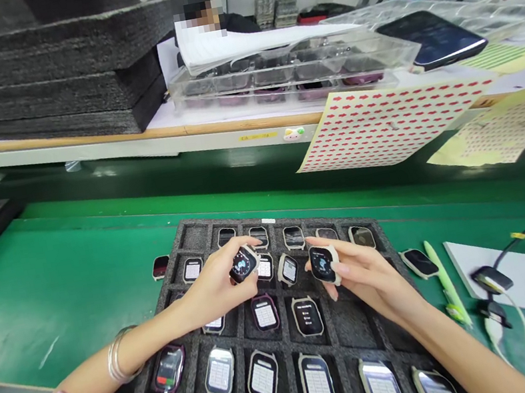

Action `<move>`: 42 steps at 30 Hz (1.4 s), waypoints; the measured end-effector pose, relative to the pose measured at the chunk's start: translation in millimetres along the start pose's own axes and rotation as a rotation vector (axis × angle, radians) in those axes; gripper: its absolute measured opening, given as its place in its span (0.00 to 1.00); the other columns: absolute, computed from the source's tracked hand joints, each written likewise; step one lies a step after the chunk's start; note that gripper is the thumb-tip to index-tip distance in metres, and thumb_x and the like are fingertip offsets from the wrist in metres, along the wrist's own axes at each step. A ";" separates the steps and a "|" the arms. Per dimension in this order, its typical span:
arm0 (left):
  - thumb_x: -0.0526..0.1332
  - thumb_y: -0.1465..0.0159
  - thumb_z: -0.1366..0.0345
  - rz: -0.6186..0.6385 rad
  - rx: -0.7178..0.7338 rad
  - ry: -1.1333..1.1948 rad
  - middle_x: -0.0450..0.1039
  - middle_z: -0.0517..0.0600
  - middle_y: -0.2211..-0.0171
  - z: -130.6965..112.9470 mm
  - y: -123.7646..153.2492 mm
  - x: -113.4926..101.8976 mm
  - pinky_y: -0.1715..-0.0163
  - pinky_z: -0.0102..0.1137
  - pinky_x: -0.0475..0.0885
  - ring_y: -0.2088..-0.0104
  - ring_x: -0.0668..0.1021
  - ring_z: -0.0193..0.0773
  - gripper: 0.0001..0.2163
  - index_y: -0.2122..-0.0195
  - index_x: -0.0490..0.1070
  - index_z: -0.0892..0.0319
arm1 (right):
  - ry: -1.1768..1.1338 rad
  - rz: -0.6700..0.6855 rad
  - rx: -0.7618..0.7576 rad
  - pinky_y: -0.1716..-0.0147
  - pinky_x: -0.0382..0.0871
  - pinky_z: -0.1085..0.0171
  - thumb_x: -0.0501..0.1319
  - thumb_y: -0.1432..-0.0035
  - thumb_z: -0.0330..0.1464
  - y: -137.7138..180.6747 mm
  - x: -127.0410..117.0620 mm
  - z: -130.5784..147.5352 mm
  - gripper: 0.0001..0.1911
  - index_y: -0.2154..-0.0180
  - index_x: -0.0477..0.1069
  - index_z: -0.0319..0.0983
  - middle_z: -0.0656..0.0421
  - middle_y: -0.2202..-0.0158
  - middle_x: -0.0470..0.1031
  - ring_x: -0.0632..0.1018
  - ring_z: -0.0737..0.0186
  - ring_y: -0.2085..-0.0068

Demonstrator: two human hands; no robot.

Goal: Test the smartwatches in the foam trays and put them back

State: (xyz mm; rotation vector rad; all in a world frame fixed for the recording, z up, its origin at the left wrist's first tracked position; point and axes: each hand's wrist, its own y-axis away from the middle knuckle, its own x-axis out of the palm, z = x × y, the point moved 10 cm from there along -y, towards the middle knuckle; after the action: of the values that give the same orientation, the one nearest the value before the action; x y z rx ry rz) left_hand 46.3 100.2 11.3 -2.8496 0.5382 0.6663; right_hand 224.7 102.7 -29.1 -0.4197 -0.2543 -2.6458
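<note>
A dark foam tray (pixel 198 233) lies on the green mat, its pockets holding several strapless smartwatch bodies with lit screens. My left hand (pixel 214 285) is closed around one watch body (pixel 243 263), lifted just above the tray's upper rows. My right hand (pixel 364 268) pinches another watch body (pixel 324 263) between thumb and fingers, screen facing me. Both held watches show dark dial faces. The two hands hover close together over the tray's middle.
A loose watch (pixel 160 267) lies left of the tray, another (pixel 419 263) on the right beside a green pen (pixel 444 283). Cables and a white sheet sit far right. Stacked black foam, clear plastic trays, a phone and sticker sheets fill the raised shelf. Two people sit beyond.
</note>
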 end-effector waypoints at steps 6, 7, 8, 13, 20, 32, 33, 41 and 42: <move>0.56 0.40 0.70 0.029 -0.021 -0.008 0.69 0.47 0.64 4.5 -0.5 3.3 0.66 0.29 0.65 0.66 0.70 0.36 0.19 0.47 0.61 0.58 | -0.002 -0.016 0.002 0.73 0.68 0.65 0.68 0.44 0.35 -0.4 -0.2 0.9 0.22 0.47 0.73 0.43 0.56 0.63 0.75 0.73 0.65 0.74; 0.56 0.40 0.70 0.036 -0.015 -0.017 0.69 0.47 0.64 4.8 -0.5 4.3 0.66 0.29 0.65 0.67 0.70 0.36 0.19 0.47 0.61 0.58 | -0.001 -0.019 0.001 0.73 0.68 0.65 0.68 0.44 0.35 -0.3 -0.1 1.3 0.22 0.47 0.73 0.43 0.55 0.63 0.75 0.73 0.65 0.74; 0.56 0.41 0.70 0.040 -0.006 -0.027 0.69 0.47 0.64 4.6 -0.4 4.8 0.66 0.29 0.65 0.67 0.70 0.36 0.19 0.47 0.61 0.58 | 0.001 -0.025 0.003 0.73 0.68 0.65 0.68 0.44 0.35 -0.1 -0.6 1.3 0.22 0.47 0.73 0.43 0.55 0.63 0.75 0.73 0.65 0.74; 0.56 0.40 0.69 0.012 -0.008 -0.011 0.68 0.47 0.64 5.1 0.0 2.4 0.67 0.28 0.66 0.65 0.70 0.37 0.20 0.46 0.60 0.58 | 0.012 -0.026 0.002 0.74 0.68 0.64 0.68 0.44 0.36 -1.1 -3.6 -0.1 0.23 0.47 0.72 0.42 0.54 0.61 0.76 0.73 0.65 0.74; 0.56 0.41 0.71 -0.025 -0.006 0.024 0.67 0.47 0.64 3.8 0.8 -1.9 0.69 0.27 0.66 0.66 0.69 0.36 0.18 0.48 0.62 0.58 | 0.064 -0.049 -0.020 0.73 0.69 0.66 0.68 0.44 0.36 1.1 -3.9 5.6 0.21 0.48 0.73 0.44 0.58 0.67 0.74 0.73 0.66 0.74; 0.57 0.41 0.70 -0.040 -0.045 0.017 0.68 0.47 0.64 8.6 0.6 -3.3 0.67 0.28 0.68 0.66 0.71 0.36 0.19 0.48 0.62 0.57 | 0.084 -0.007 0.001 0.73 0.70 0.62 0.67 0.44 0.36 1.9 -2.2 0.4 0.26 0.44 0.69 0.39 0.56 0.67 0.74 0.74 0.62 0.74; 0.58 0.41 0.69 -0.036 -0.069 0.048 0.68 0.48 0.63 13.0 -0.2 -2.1 0.66 0.29 0.69 0.64 0.71 0.37 0.19 0.47 0.61 0.57 | 0.080 0.006 0.021 0.72 0.71 0.62 0.65 0.43 0.36 1.2 -1.4 -2.6 0.27 0.42 0.67 0.40 0.56 0.66 0.75 0.74 0.61 0.72; 0.63 0.47 0.70 0.120 -0.340 0.738 0.71 0.49 0.63 35.4 0.8 36.7 0.65 0.33 0.73 0.63 0.76 0.39 0.23 0.50 0.60 0.59 | 0.032 0.034 0.106 0.73 0.71 0.63 0.63 0.41 0.35 -1.8 5.9 -14.6 0.22 0.45 0.67 0.39 0.54 0.66 0.75 0.77 0.58 0.68; 0.63 0.46 0.71 0.129 -0.359 0.799 0.72 0.50 0.63 35.0 1.8 40.0 0.62 0.36 0.74 0.61 0.77 0.40 0.23 0.50 0.60 0.59 | 0.034 0.034 0.104 0.74 0.71 0.64 0.63 0.41 0.35 -1.2 7.6 -14.4 0.22 0.46 0.67 0.39 0.54 0.65 0.76 0.77 0.59 0.69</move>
State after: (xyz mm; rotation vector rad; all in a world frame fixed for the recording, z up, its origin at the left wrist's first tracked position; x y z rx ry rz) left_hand 65.3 94.6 -38.1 -3.3759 0.7644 -0.4642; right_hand 214.0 97.2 -40.2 -0.3419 -0.3686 -2.5907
